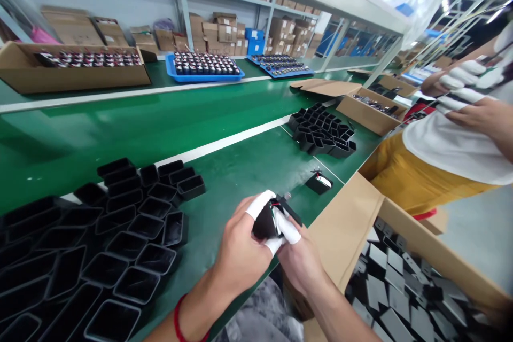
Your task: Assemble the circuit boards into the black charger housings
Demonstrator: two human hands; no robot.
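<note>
My left hand and my right hand meet over the near edge of the green table. Both wear white finger cots. Together they grip a small black plastic shell with a part bearing red and white wires pushed into its top. My left hand wraps the shell from the left; my right thumb and fingers pinch it from the right. A red band circles my left wrist. One finished-looking black piece lies on the table just beyond my hands.
Several empty black shells are packed at the left; another cluster lies farther right. A cardboard box of black parts stands at my right. A co-worker in a white top and yellow trousers stands at right. Trays and cartons line the far side.
</note>
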